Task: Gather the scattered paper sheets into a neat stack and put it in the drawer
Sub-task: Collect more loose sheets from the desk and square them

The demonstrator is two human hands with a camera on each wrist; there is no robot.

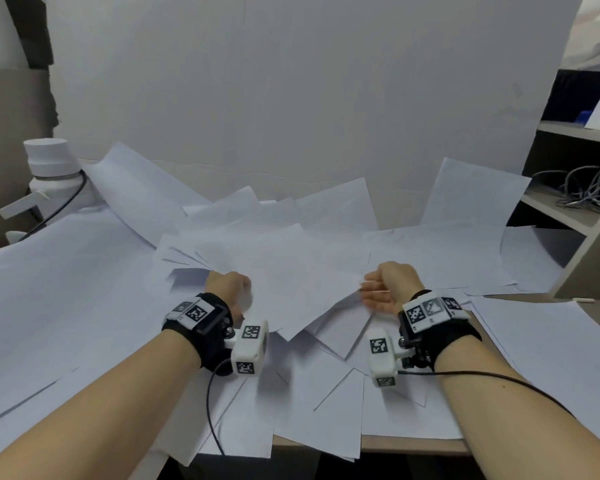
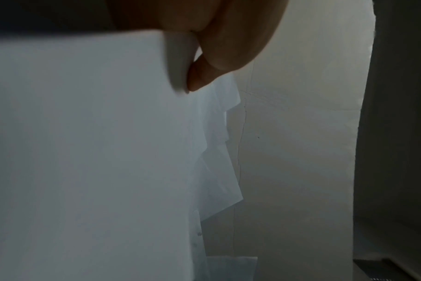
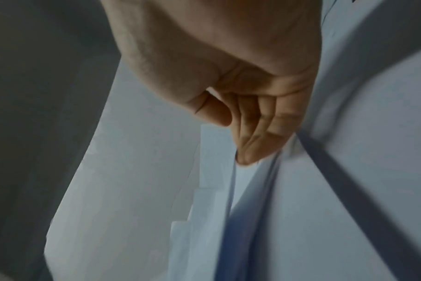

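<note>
Many white paper sheets lie scattered and overlapping across the desk. In the middle a loose, uneven bundle of sheets is raised between both hands. My left hand grips its left edge with curled fingers. In the left wrist view the thumb of that hand presses on the sheets. My right hand pinches the bundle's right edge. In the right wrist view its fingers curl toward the thumb at the staggered sheet edges. No drawer is in view.
A white jar with a black cable stands at the back left. A large white board closes off the back. A shelf unit holding tangled cables stands at the right. Sheets overhang the desk's front edge.
</note>
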